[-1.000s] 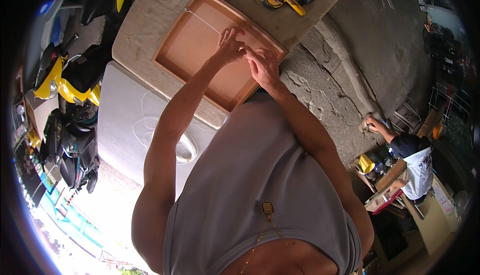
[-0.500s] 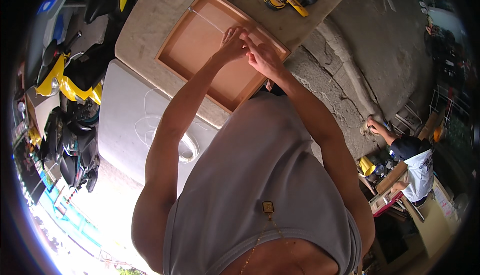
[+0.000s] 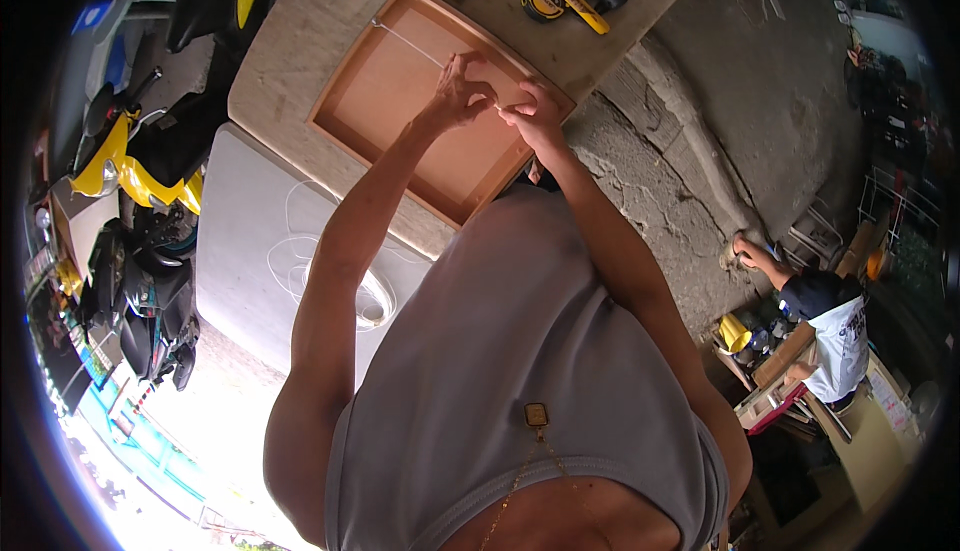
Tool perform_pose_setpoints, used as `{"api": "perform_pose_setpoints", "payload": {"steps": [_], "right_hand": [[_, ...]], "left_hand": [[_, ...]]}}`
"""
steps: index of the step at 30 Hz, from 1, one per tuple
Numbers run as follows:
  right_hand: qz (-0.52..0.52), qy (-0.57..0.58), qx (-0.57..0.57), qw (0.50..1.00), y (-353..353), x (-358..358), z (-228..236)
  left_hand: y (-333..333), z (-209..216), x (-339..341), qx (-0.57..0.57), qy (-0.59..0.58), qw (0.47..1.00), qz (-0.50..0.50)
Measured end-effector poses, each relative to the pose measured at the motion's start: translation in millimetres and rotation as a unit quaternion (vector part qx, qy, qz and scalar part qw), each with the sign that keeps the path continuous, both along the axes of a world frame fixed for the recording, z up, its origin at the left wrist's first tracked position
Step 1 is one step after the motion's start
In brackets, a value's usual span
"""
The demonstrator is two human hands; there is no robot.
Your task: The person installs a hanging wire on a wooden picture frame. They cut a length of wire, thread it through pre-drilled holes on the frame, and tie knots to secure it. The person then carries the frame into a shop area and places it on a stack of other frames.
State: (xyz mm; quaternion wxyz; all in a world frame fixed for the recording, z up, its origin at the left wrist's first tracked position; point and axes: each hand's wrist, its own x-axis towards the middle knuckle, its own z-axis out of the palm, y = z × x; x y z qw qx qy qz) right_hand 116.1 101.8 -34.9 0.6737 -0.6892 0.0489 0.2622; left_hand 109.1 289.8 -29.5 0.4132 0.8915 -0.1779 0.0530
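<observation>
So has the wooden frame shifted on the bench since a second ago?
No. The wooden frame lies at the same angle on the bench, its far corner pointing toward the yellow tape measure as before.

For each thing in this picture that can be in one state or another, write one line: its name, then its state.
Wooden frame: lying flat, back side up, on the workbench.
White string: stretched across the frame, pinched at one end.
Left hand: fingers pinched on the string.
Right hand: fingertips pinched beside the left hand; whether on the string is unclear.
Tape measure: lying on the bench, untouched.
Loose cord: coiled slack on the grey surface.
</observation>
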Motion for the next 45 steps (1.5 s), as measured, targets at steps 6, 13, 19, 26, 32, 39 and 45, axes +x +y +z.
{"api": "perform_pose_setpoints", "payload": {"steps": [6, 13, 19, 26, 32, 39, 45], "right_hand": [[-0.031, 0.041, -0.001, 0.999, -1, 4, 11], [0.058, -0.359, -0.183, 0.913, 3, -21, 16], [0.058, -0.221, -0.106, 0.968, -8, -7, 31], [0.154, -0.277, -0.134, 0.939, 5, -3, 28], [0.186, -0.419, -0.171, 0.872, 12, -4, 31], [0.144, -0.433, -0.139, 0.879, -17, 8, 74], [-0.137, -0.324, -0.190, 0.917, -154, 46, 156]], "left_hand": [[1, 3, -1, 0.009, 0.022, 1.000, 0.002], [-11, 2, -5, 0.108, 0.082, 0.990, 0.027], [-8, -3, -3, 0.084, 0.098, 0.991, 0.038], [-10, 4, -1, 0.084, 0.101, 0.990, 0.040], [-30, 22, -14, 0.051, 0.049, 0.929, 0.362], [-27, 65, 26, -0.566, 0.336, 0.567, 0.495], [-6, 199, -43, -0.551, 0.311, 0.626, 0.456]]}}
